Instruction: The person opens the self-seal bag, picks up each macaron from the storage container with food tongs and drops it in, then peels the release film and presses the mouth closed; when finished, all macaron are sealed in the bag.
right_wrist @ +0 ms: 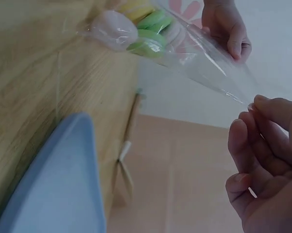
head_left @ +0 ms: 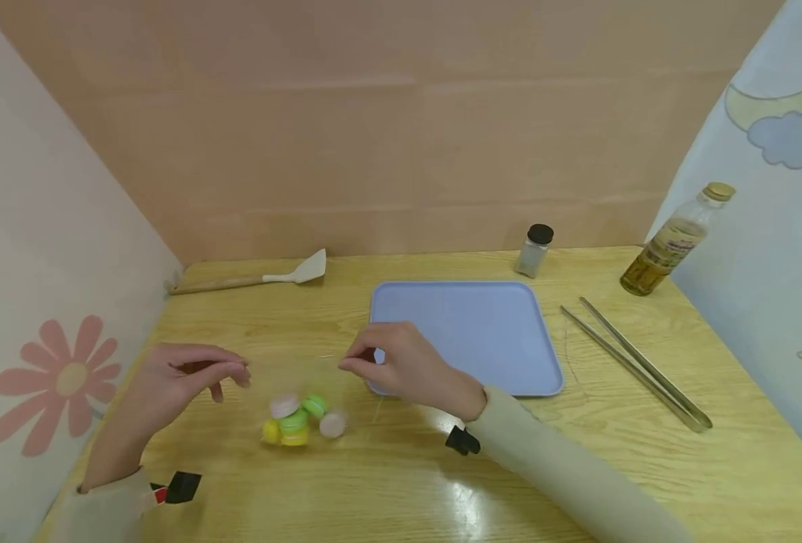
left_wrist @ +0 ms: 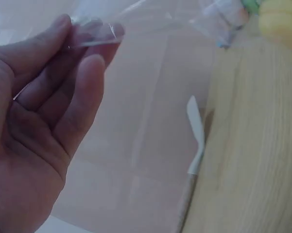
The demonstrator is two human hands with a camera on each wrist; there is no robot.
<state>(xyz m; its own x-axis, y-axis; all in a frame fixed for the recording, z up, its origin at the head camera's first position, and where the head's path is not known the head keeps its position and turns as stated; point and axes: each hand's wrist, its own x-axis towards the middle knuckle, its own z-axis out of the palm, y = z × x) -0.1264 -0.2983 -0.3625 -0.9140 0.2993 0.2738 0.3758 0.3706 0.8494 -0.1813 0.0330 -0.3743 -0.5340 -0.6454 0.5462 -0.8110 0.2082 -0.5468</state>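
Note:
A clear plastic bag (right_wrist: 199,60) hangs between the two hands, with several macarons (head_left: 294,419) in pink, green and yellow gathered at its bottom. My left hand (head_left: 179,378) pinches one side of the bag's upper edge; in the left wrist view, the film lies over the fingertips. On the opposite side, my right hand (head_left: 408,366) holds the upper edge between thumb and index finger, its other fingers loosely bent. The bag's film is almost invisible in the head view. Behind the right hand lies a light blue tray (head_left: 469,317).
A white-headed spatula (head_left: 306,268) with a wooden handle lies at the back left. Beyond the tray stands a small black-lidded jar (head_left: 535,250). Metal tongs (head_left: 638,366) lie right of the tray, and an oil bottle (head_left: 672,245) stands at the back right.

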